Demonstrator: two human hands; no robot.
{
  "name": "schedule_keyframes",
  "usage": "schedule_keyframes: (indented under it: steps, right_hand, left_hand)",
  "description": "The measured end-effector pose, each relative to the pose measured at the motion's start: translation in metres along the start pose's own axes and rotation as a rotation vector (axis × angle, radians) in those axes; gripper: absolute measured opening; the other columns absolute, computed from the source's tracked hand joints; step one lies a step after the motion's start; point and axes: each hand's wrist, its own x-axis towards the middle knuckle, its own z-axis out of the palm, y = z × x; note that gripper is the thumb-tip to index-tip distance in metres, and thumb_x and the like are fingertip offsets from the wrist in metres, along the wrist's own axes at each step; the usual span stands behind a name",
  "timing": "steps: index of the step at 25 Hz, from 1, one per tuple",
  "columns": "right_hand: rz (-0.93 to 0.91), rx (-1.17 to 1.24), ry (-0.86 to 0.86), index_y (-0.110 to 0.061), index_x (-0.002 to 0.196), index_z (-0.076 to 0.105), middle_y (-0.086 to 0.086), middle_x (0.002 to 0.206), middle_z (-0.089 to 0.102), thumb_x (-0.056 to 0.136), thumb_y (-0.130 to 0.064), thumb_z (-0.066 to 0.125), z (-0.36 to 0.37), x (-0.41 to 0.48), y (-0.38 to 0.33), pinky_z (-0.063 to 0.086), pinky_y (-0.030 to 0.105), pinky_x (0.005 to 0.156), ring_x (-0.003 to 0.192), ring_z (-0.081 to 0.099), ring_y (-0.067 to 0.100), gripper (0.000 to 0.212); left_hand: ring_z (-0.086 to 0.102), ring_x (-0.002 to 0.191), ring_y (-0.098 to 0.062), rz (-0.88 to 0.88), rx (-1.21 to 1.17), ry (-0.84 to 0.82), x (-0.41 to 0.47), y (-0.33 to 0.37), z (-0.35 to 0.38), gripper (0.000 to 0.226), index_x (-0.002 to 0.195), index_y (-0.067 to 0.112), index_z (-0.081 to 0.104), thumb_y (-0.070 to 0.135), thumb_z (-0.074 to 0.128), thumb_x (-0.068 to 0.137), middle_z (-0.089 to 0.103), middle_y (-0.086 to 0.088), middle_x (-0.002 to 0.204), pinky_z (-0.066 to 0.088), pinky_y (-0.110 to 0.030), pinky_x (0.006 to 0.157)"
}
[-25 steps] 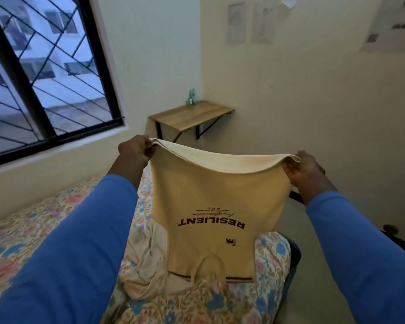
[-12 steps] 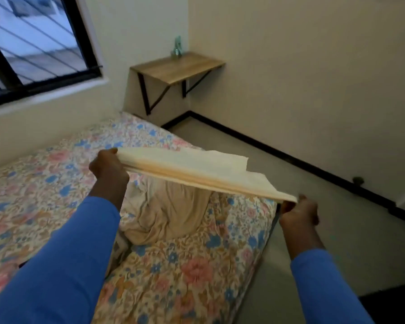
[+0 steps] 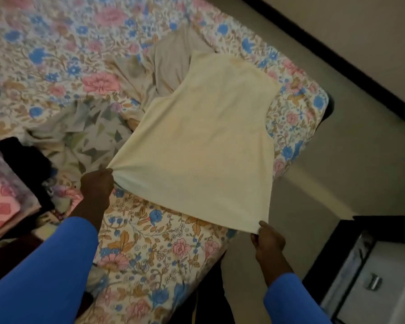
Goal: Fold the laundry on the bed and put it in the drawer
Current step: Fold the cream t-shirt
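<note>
bed [image 3: 150,249] — floral sheet | on it: cream shirt [image 3: 204,141], beige garment [image 3: 168,59], triangle-print cloth [image 3: 91,134], black garment [image 3: 21,157]

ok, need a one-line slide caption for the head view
Head view: left hand and right hand pinch the near corners of a cream shirt stretched over the floral bed.

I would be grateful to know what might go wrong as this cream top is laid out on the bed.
1. The cream top lies partly over a crumpled beige garment, so it may not settle flat and folds could crease.
2. Its right side runs close to the edge of the bed; when the right hand releases its pinched corner, that side might slip toward the floor.
</note>
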Motion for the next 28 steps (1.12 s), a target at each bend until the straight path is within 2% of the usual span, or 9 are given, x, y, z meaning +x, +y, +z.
schedule_keyframes:
  steps: [3,6,8,12,15,19,21,23,28]
  right_hand:
    - [-0.050,-0.159,0.011,-0.002,0.114,0.075,0.016,0.112,0.065,0.096,0.009,0.052,-0.010,0.021,0.026,0.057,0.040,0.070,0.088,0.064,0.031,0.031]
    - [-0.158,-0.620,0.049,-0.006,0.118,0.075,0.020,0.110,0.069,0.096,-0.007,0.061,-0.013,0.033,0.031,0.059,0.045,0.079,0.089,0.067,0.039,0.026]
    - [-0.412,-0.761,0.082,-0.012,0.113,0.075,0.019,0.114,0.065,0.090,-0.009,0.064,0.014,0.026,0.008,0.054,0.042,0.087,0.100,0.065,0.042,0.026]
    - [-1.099,-1.017,-0.293,-0.015,0.109,0.074,0.010,0.106,0.064,0.092,-0.003,0.065,0.105,-0.026,-0.052,0.051,0.037,0.086,0.097,0.067,0.034,0.023]
    - [-1.428,-1.068,-0.551,-0.017,0.108,0.075,0.010,0.096,0.074,0.094,-0.014,0.061,0.232,-0.043,-0.102,0.055,0.039,0.086,0.088,0.072,0.032,0.020]
    - [-1.361,-1.117,-0.667,-0.022,0.106,0.073,0.008,0.097,0.077,0.087,-0.054,0.050,0.409,-0.082,-0.141,0.061,0.047,0.083,0.085,0.075,0.033,0.043]
    - [-1.259,-1.349,-0.790,-0.018,0.104,0.068,0.009,0.091,0.076,0.093,-0.057,0.056,0.463,-0.106,-0.134,0.061,0.038,0.063,0.072,0.075,0.029,0.043]
    - [-1.185,-1.473,-0.845,-0.011,0.098,0.065,0.010,0.081,0.073,0.095,-0.047,0.065,0.490,-0.116,-0.126,0.051,0.029,0.045,0.054,0.067,0.024,0.035]
    - [-0.994,-1.044,-0.924,-0.004,0.085,0.060,0.016,0.077,0.068,0.090,-0.012,0.068,0.481,-0.117,-0.140,0.053,0.029,0.042,0.041,0.060,0.019,0.012]
  left_hand:
    - [0.065,0.115,-0.045,0.130,0.255,0.000,-0.011,-0.005,0.002,0.039,0.128,0.003,0.070,0.020,0.062,0.094,0.070,-0.025,0.122,0.053,-0.047,0.095]
    - [0.065,0.108,-0.041,0.182,0.363,0.061,-0.013,-0.014,-0.001,0.035,0.128,0.008,0.072,0.022,0.060,0.098,0.072,-0.021,0.118,0.050,-0.041,0.092]
    - [0.065,0.106,-0.041,0.169,0.344,0.075,-0.007,-0.018,0.000,0.031,0.122,0.009,0.075,0.020,0.060,0.098,0.073,-0.020,0.115,0.048,-0.040,0.088]
    - [0.065,0.106,-0.043,0.224,0.320,0.173,-0.006,-0.019,0.014,0.018,0.106,0.006,0.074,0.017,0.063,0.096,0.072,-0.020,0.110,0.047,-0.041,0.088]
    - [0.063,0.110,-0.042,0.141,0.219,0.217,0.001,-0.025,0.029,0.022,0.112,0.010,0.065,0.014,0.072,0.091,0.069,-0.018,0.114,0.047,-0.042,0.090]
    - [0.063,0.114,-0.043,0.102,0.207,0.237,0.023,-0.039,0.045,0.033,0.125,0.012,0.067,0.021,0.072,0.093,0.070,-0.019,0.120,0.048,-0.043,0.096]
    - [0.062,0.117,-0.040,0.023,0.184,0.277,0.037,-0.048,0.048,0.033,0.125,0.015,0.072,0.028,0.070,0.095,0.070,-0.016,0.125,0.048,-0.041,0.100]
    - [0.062,0.118,-0.037,-0.046,0.042,0.281,0.044,-0.050,0.047,0.033,0.123,0.018,0.074,0.030,0.072,0.093,0.070,-0.011,0.127,0.051,-0.042,0.103]
    - [0.065,0.104,-0.025,0.100,-0.187,0.504,0.003,-0.044,0.062,0.015,0.108,0.020,0.077,0.023,0.073,0.094,0.068,0.000,0.102,0.051,-0.026,0.082]
